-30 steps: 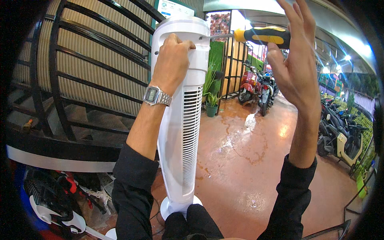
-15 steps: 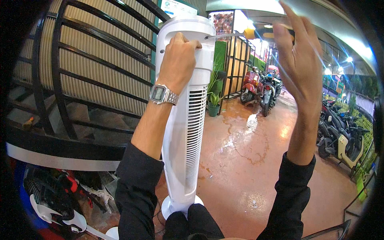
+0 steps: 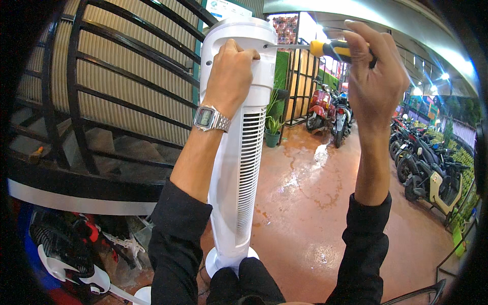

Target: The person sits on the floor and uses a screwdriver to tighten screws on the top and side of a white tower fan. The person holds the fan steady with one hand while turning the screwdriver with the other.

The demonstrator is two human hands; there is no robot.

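A tall white tower fan (image 3: 223, 168) stands upright in front of me on a round base between my knees. My left hand (image 3: 232, 71), with a silver digital watch on its wrist, grips the recessed grip near the fan's top; its fingertips are partly hidden in the recess. A screwdriver (image 3: 317, 48) with a yellow and black handle lies nearly level, its shaft tip in a small hole at the right side of the fan's upper housing. My right hand (image 3: 376, 71) has its thumb and curled fingers at the handle. Another dark hole shows on the housing's left side.
Black metal railing (image 3: 127, 56) and stairs rise at the left. Below them stands another white fan (image 3: 56, 254) with a black grille. Potted plants (image 3: 273, 133), parked motorbikes (image 3: 330, 109) and a wet reddish floor (image 3: 305, 213) lie beyond.
My right hand has gone from stretched, blurred fingers beside the screwdriver to curled fingers around its handle. The left hand keeps its hold, and the fan sits slightly further right in view.
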